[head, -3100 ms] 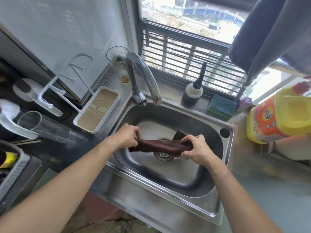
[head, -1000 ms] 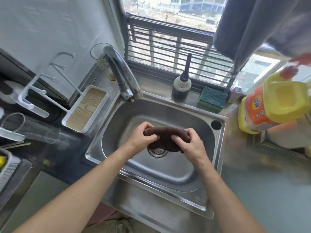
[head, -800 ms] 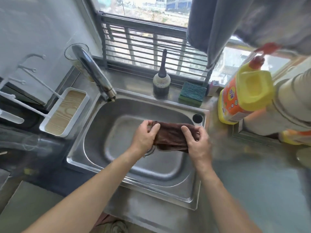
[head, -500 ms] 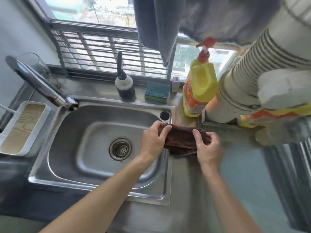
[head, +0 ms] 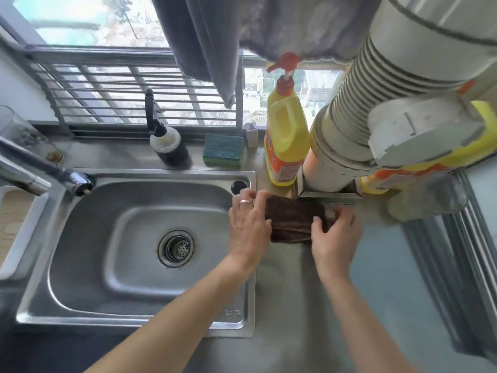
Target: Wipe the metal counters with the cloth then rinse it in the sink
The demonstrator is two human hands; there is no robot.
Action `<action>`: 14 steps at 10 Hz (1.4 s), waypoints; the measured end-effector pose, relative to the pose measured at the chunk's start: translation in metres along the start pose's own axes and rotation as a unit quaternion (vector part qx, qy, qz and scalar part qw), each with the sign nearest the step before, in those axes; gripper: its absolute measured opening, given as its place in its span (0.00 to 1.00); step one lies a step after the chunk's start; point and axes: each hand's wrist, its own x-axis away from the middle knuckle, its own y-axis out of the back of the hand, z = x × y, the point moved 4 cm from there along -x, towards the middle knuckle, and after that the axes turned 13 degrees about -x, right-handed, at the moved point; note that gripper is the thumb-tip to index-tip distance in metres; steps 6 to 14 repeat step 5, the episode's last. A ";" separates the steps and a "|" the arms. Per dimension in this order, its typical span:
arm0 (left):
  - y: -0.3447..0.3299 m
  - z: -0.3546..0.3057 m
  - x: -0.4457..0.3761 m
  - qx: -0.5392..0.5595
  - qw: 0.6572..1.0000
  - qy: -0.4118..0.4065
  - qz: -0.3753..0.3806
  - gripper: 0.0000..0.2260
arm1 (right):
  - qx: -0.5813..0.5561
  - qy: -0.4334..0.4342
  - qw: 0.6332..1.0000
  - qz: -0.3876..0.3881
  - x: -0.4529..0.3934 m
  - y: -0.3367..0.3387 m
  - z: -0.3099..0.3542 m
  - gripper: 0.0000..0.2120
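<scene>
A folded dark brown cloth lies flat on the metal counter just right of the steel sink. My left hand grips the cloth's left end over the sink's right rim, a ring on one finger. My right hand holds the cloth's right end, fingers curled over it. The sink basin is bare, with its drain strainer in the middle. The tap spout reaches in from the left, with no water running.
Behind the cloth stand a yellow detergent bottle and a thick ribbed white pipe. A green sponge and a dark dispenser bottle sit on the sill ledge. Grey fabric hangs above. A white tray lies at the left.
Both hands carried the cloth out of the sink basin, rightward over its rim, and set it down on the counter. The view swung right with them.
</scene>
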 end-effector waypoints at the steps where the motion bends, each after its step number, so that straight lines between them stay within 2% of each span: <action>1: -0.008 -0.008 0.006 -0.088 0.988 -0.124 -0.031 0.18 | 0.108 0.184 0.977 0.017 0.012 -0.012 0.013 0.10; 2: -0.014 -0.005 0.006 -0.144 0.980 -0.138 0.003 0.17 | 0.112 0.198 0.972 0.054 0.014 -0.024 0.015 0.09; 3: -0.009 -0.004 0.008 -0.153 0.976 -0.147 0.055 0.20 | 0.100 0.130 0.985 0.058 0.010 -0.025 0.023 0.09; 4: 0.009 0.003 0.011 -0.127 0.977 -0.157 0.066 0.21 | 0.103 0.103 0.986 0.079 0.011 -0.024 0.030 0.08; 5: 0.055 0.020 0.015 -0.123 0.985 -0.122 -0.010 0.20 | 0.064 0.074 0.992 0.075 0.017 -0.011 0.045 0.09; 14: 0.055 0.020 0.015 -0.123 0.985 -0.122 -0.010 0.20 | 0.064 0.074 0.992 0.075 0.017 -0.011 0.045 0.09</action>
